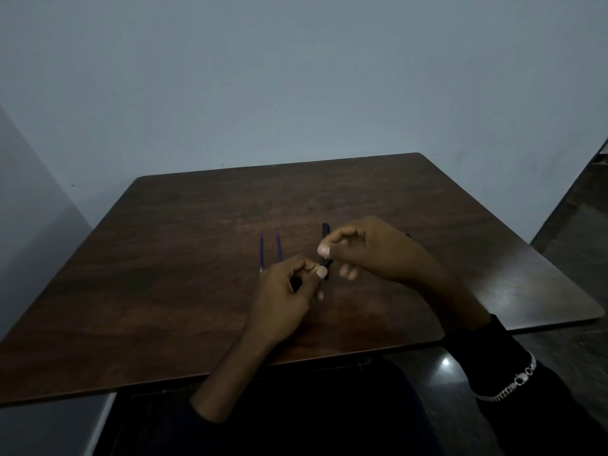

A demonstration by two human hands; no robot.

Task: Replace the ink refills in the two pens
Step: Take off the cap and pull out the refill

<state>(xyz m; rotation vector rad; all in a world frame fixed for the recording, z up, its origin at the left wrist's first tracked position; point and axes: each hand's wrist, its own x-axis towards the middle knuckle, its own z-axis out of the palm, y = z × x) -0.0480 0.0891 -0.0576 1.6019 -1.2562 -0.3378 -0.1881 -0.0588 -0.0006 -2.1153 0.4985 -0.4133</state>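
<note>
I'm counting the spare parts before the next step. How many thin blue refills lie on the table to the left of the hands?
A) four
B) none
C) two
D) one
C: one blue refill and a second blue refill lie side by side on the table, just left of the left hand, which grips a dark pen.

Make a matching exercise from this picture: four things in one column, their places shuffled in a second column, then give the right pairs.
1. blue refills
2. dark pen
3. silver bracelet
4. black piece

a. over the right sleeve
b. held between left hand and right hand
c. on the table, just beyond the right thumb
d. side by side on the table, left of both hands

Pairs: 1-d, 2-b, 3-a, 4-c.
</note>
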